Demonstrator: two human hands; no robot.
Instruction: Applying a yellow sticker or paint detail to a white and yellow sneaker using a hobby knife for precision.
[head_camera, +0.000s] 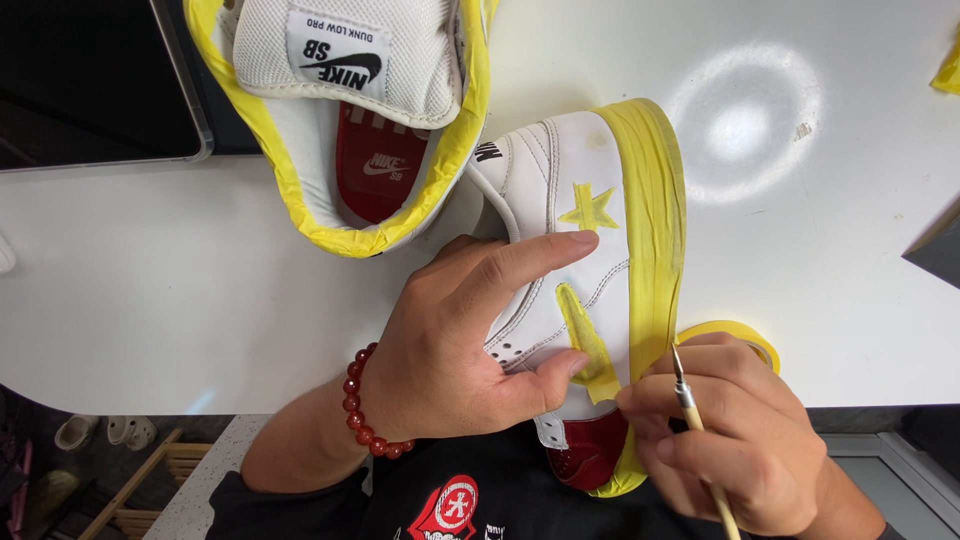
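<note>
My left hand (470, 340), with a red bead bracelet (362, 405) on its wrist, grips a white sneaker (560, 200) lying on its side. Yellow masking tape (650, 220) wraps the sneaker's sole, and yellow star and stripe pieces sit on its side. My right hand (730, 430) holds a thin paintbrush (690, 410) while its fingertips press the yellow strip near the red toe (590, 450). A second white sneaker (350, 100), its collar masked in yellow tape, lies at the top with its red insole showing.
A roll of yellow tape (735, 335) lies behind my right hand on the white table (150, 280). A dark tablet (90, 80) sits at the top left. A yellow scrap (948, 70) lies at the right edge. Slippers (100, 432) rest on the floor below.
</note>
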